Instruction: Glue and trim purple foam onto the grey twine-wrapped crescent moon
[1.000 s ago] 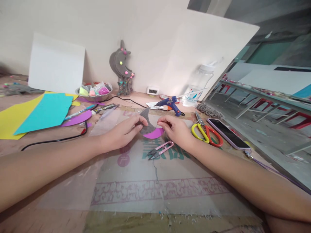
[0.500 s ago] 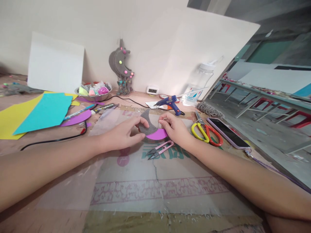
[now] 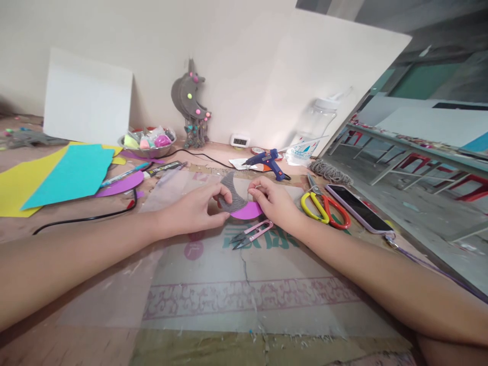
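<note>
- left hand: at left of centre, thumb and fingers narrowed on the crescent, holding it above the plastic sheet.
- right hand: just right of the crescent, fingertips drawn close together, apparently pinching a fine strand; too small to be sure.
- crescent: one, between the hands; far horn and middle covered in grey rows, near-right part bare purple.
- step in hand, by judgement: laying grey strand over the purple. done well, each turn sits tight against its neighbour, with no purple showing between rows.
- handling note: the left grip best stays on the covered rows, so they do not slip; the right best pulls evenly, since too hard a pull could bend the thin piece.
- caution: turns on the tapering end may slide off; small, firm turns suit it.
- pink thread snips: one pair, on the plastic sheet, near side of the crescent, blades to the left.
- scissors: yellow and red handles, right of the right hand.
- glue gun: blue, far side of the hands, nozzle to the left.
- grey cord bundle: far right, beyond the scissors.
</note>
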`<control>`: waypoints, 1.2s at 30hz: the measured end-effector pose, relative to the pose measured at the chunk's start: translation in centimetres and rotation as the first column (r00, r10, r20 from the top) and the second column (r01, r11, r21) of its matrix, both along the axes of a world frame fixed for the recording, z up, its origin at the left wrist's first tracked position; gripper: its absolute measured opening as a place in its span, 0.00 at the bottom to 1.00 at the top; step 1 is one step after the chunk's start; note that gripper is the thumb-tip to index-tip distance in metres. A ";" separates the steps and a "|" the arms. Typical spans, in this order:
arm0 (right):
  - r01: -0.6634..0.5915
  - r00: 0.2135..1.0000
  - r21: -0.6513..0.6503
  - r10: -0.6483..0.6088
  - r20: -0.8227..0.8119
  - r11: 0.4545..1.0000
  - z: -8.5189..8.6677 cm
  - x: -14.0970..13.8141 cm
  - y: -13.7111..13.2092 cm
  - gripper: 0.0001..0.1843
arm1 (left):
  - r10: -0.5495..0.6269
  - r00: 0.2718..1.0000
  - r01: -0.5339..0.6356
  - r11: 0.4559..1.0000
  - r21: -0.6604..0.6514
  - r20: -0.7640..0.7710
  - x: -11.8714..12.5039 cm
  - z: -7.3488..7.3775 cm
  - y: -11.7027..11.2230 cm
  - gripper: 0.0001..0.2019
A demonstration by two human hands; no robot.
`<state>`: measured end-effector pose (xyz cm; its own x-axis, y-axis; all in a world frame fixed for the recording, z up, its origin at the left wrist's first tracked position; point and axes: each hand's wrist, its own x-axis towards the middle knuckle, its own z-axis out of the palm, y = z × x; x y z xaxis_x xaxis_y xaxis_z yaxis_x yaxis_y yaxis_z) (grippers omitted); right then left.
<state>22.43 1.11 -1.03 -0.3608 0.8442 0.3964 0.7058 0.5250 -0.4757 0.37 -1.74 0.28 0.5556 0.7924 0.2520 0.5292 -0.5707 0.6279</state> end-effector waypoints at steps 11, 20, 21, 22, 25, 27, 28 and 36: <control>0.000 1.000 -0.005 0.000 0.003 1.000 0.2 -0.2 -0.1 0.07 | 0.002 1.000 -0.002 1.000 0.014 0.016 0.1 -0.2 0.1 0.06; -0.008 1.000 -0.010 0.008 -0.002 1.000 0.0 -0.1 -0.1 0.08 | -0.031 0.999 0.031 0.998 -0.056 -0.008 -0.3 0.0 -0.2 0.09; -0.011 1.000 -0.011 0.011 -0.002 1.000 0.0 0.0 0.0 0.08 | -0.038 0.999 0.037 0.996 -0.077 -0.011 -0.4 0.0 -0.2 0.10; -0.015 1.000 -0.011 0.015 -0.002 1.000 0.0 0.0 0.0 0.08 | -0.043 0.999 0.042 0.995 -0.085 -0.012 -0.4 0.1 -0.2 0.10; -0.052 0.998 0.052 0.054 -0.033 0.997 0.2 0.1 0.2 0.11 | -0.042 0.999 0.042 0.998 -0.044 0.004 -0.3 0.2 -0.2 0.09; -0.089 0.993 0.097 0.096 -0.070 0.991 0.5 0.0 0.1 0.13 | -0.030 0.999 0.030 0.999 -0.024 0.011 -0.3 0.2 -0.2 0.07; -0.111 0.989 0.090 0.119 -0.083 0.990 0.6 -0.1 0.0 0.13 | -0.027 1.000 0.027 1.000 -0.010 0.016 -0.3 0.2 -0.1 0.06; -0.221 0.967 -0.385 0.150 -0.205 0.896 0.4 -0.8 -1.0 0.14 | -0.033 0.999 0.031 0.998 0.054 0.029 -0.4 -0.2 0.2 0.13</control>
<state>21.62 0.14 -0.64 -0.4854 0.8679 0.1060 0.5065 0.3780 -0.7749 -0.07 -1.54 0.06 0.5722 0.7592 0.3101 0.4914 -0.6201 0.6115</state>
